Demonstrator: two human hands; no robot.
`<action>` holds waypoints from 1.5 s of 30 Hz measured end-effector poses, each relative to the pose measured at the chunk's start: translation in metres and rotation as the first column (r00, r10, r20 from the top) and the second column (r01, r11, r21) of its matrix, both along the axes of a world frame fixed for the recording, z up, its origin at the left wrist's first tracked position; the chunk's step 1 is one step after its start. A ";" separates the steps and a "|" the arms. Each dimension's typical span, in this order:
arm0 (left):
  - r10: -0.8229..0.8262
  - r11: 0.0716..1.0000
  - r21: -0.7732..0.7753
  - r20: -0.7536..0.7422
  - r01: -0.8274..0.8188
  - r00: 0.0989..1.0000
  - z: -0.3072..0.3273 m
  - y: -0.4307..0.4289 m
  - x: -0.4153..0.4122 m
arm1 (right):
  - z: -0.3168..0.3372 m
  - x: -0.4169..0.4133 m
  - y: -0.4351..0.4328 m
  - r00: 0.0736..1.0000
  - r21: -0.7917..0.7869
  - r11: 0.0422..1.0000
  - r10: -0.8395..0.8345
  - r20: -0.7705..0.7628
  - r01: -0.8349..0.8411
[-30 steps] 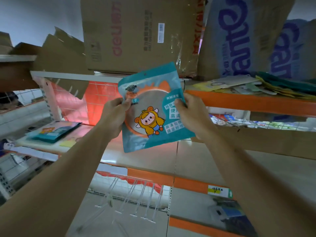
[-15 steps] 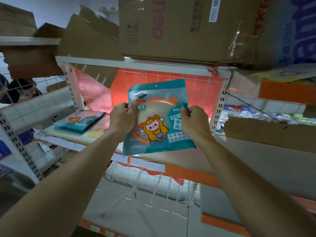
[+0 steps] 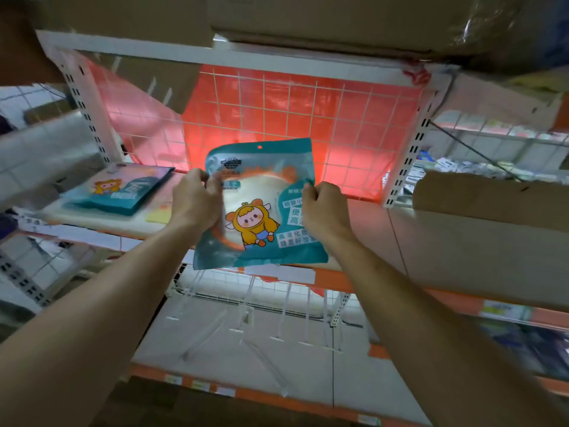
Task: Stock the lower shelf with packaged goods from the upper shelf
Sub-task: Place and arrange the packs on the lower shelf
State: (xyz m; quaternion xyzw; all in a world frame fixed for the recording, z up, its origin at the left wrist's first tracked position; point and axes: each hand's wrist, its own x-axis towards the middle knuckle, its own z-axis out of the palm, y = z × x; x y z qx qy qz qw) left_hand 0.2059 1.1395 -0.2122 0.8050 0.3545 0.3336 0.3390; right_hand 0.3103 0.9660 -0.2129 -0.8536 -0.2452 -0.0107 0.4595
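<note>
Carrying: teal packet (image 3: 261, 211) gripped at both edges by left hand (image 3: 192, 204) and right hand (image 3: 326, 211) | lowered since a second ago toward shelf board (image 3: 369, 223) | placement judged imminent

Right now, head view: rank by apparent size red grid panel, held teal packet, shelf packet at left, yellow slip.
1. red grid panel
2. held teal packet, nearer the camera, so unsure against the next
3. shelf packet
4. yellow slip

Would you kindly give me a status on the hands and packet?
Left hand, right hand pinch teal packet. Upright, not yet on shelf. Similar packets lie left, apart.
</note>
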 end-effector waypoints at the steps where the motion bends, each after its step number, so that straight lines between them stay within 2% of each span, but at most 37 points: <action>1: -0.001 1.000 0.004 -0.012 0.001 1.000 -0.003 0.003 0.002 | -0.002 0.003 0.003 1.000 0.004 1.000 0.000 -0.010 0.000; 10: -0.006 0.999 -0.049 -0.061 0.003 0.998 -0.017 0.042 0.029 | -0.021 0.033 0.045 0.999 -0.039 0.999 -0.012 -0.049 0.010; 15: -0.010 0.961 -0.278 -0.057 -0.006 0.998 -0.033 0.066 0.046 | -0.033 0.057 0.070 0.998 -0.030 0.999 -0.037 -0.053 0.035; 17: -0.006 0.946 -0.324 -0.056 -0.013 0.998 -0.041 0.075 0.051 | -0.038 0.065 0.081 0.997 -0.026 0.999 -0.043 -0.056 0.042; 20: -0.022 0.969 -0.246 -0.127 -0.010 0.992 -0.045 0.084 0.056 | -0.047 0.072 0.098 0.998 -0.044 0.998 -0.039 -0.054 0.037; 25: -0.042 0.987 -0.158 -0.189 0.012 0.981 -0.048 0.110 0.058 | -0.058 0.073 0.119 0.989 -0.053 0.998 -0.054 -0.141 0.047; 28: -0.071 0.985 -0.167 -0.168 0.042 0.983 -0.052 0.129 0.058 | -0.060 0.068 0.131 0.981 -0.042 0.997 -0.067 -0.183 0.061; 35: -0.195 0.971 -0.182 -0.205 0.159 0.959 -0.056 0.178 0.046 | -0.063 0.037 0.169 0.970 -0.096 0.984 -0.167 -0.175 0.152; 45: -0.282 0.955 -0.144 -0.150 0.261 0.948 -0.066 0.233 0.024 | -0.067 -0.001 0.216 0.944 -0.074 0.960 -0.279 -0.178 0.270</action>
